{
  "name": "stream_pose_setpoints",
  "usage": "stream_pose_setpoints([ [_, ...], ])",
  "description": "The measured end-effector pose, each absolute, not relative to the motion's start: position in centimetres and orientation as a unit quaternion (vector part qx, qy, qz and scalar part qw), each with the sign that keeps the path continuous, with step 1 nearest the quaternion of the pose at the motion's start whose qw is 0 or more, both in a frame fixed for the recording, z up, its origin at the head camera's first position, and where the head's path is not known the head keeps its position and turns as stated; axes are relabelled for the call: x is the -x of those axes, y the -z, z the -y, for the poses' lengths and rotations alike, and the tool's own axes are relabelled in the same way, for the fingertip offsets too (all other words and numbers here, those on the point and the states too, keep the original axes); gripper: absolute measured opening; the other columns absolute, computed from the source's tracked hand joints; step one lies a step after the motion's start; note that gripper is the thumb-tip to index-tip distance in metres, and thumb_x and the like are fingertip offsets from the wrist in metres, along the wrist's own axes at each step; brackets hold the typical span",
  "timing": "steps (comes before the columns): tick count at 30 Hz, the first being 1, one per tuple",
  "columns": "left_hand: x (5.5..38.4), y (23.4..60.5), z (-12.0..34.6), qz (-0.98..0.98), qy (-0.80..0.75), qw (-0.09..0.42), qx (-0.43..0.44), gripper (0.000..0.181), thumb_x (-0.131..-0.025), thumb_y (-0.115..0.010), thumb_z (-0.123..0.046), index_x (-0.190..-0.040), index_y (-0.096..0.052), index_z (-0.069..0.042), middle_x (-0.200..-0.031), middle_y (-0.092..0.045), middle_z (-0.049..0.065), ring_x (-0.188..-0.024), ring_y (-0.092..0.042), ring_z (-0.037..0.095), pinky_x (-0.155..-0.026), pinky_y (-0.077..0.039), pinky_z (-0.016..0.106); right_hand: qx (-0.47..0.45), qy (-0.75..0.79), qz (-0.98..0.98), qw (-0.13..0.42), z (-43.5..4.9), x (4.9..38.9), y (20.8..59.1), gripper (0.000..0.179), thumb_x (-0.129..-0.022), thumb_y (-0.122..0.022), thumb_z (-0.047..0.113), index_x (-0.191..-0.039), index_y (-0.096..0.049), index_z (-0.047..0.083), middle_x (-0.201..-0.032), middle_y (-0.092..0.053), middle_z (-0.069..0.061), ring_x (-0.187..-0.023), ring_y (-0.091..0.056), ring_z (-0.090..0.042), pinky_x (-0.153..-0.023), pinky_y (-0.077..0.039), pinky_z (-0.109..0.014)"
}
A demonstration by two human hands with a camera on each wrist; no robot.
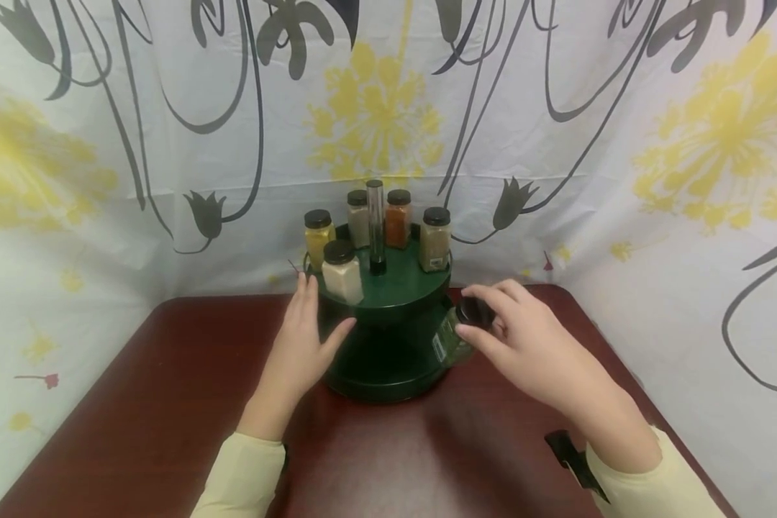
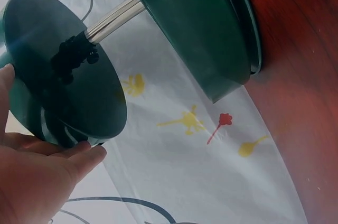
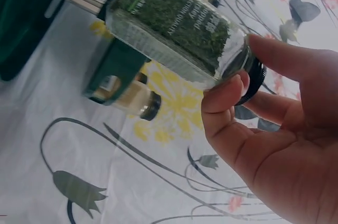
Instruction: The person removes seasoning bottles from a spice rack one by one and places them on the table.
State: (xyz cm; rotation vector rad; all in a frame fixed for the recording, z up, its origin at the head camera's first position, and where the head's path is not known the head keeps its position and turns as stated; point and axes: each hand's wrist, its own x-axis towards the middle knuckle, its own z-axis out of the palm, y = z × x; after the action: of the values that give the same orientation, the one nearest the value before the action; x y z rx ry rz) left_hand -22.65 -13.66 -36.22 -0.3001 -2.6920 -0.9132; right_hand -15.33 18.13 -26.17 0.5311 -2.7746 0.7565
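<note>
A glass jar of dried green herbs [image 1: 451, 342] is tilted beside the right side of a green two-tier spice rack [image 1: 395, 288]. My right hand [image 1: 534, 352] pinches this jar by its black lid [image 3: 254, 80], and the label faces up in the right wrist view. My left hand [image 1: 301, 356] is at the left edge of the rack's upper tier, its fingers straight and the thumb spread. In the left wrist view, those fingers [image 2: 79, 155] touch the rim of that tier [image 2: 100, 110].
Several black-lidded spice jars stand on the upper tier, among them a white one [image 1: 343, 277], a yellow one [image 1: 319, 241] and an orange one [image 1: 398, 223]. A metal post [image 1: 376, 223] rises between them. Patterned cloth [image 1: 233, 158] surrounds the dark red table [image 1: 168, 403].
</note>
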Motion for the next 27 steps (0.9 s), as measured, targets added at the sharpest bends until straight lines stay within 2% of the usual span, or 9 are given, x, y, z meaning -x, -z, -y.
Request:
stream_pose_setpoints([
  [11, 22.6, 36.2, 13.4, 0.930, 0.317, 0.150, 0.111, 0.099, -0.102, -0.067, -0.054, -0.172, -0.014, -0.007, -0.180, -0.007, 0.017, -0.166, -0.020, 0.040, -0.128, -0.030, 0.062, -0.154, -0.249, 0.955, 0.041, -19.8, 14.8, 30.6, 0.049, -0.098, -0.078, 0.033, -0.140, -0.066, 0.010, -0.111, -0.062, -0.007, -0.073, -0.053, -0.008, -0.061, -0.046, -0.025],
  [16, 22.7, 36.3, 13.3, 0.929, 0.321, 0.145, 0.108, 0.099, -0.102, -0.067, -0.055, -0.172, -0.013, -0.010, -0.181, -0.006, 0.016, -0.166, -0.020, 0.039, -0.129, -0.030, 0.061, -0.134, -0.241, 0.961, 0.012, -20.4, 14.8, 32.1, 0.050, -0.097, -0.079, 0.031, -0.140, -0.067, 0.009, -0.115, -0.065, -0.011, -0.076, -0.055, -0.010, -0.061, -0.048, -0.025],
  [22, 22.6, 36.3, 13.3, 0.926, 0.332, 0.147, 0.103, 0.098, -0.101, -0.068, -0.055, -0.172, -0.014, -0.012, -0.181, -0.007, 0.014, -0.166, -0.020, 0.039, -0.129, -0.029, 0.062, -0.127, -0.223, 0.966, 0.019, -21.0, 14.8, 33.6, 0.048, -0.095, -0.081, 0.030, -0.136, -0.069, 0.009, -0.118, -0.067, -0.014, -0.090, -0.064, -0.016, -0.068, -0.053, -0.029],
  [27, 22.6, 36.3, 14.1, 0.925, 0.336, 0.147, 0.097, 0.097, -0.102, -0.066, -0.057, -0.173, -0.015, -0.015, -0.181, -0.007, 0.011, -0.166, -0.021, 0.039, -0.129, -0.029, 0.063, -0.136, -0.218, 0.966, 0.031, -20.9, 15.1, 34.8, 0.044, -0.093, -0.083, 0.026, -0.131, -0.071, 0.008, -0.113, -0.067, -0.012, -0.091, -0.065, -0.018, -0.070, -0.055, -0.032],
])
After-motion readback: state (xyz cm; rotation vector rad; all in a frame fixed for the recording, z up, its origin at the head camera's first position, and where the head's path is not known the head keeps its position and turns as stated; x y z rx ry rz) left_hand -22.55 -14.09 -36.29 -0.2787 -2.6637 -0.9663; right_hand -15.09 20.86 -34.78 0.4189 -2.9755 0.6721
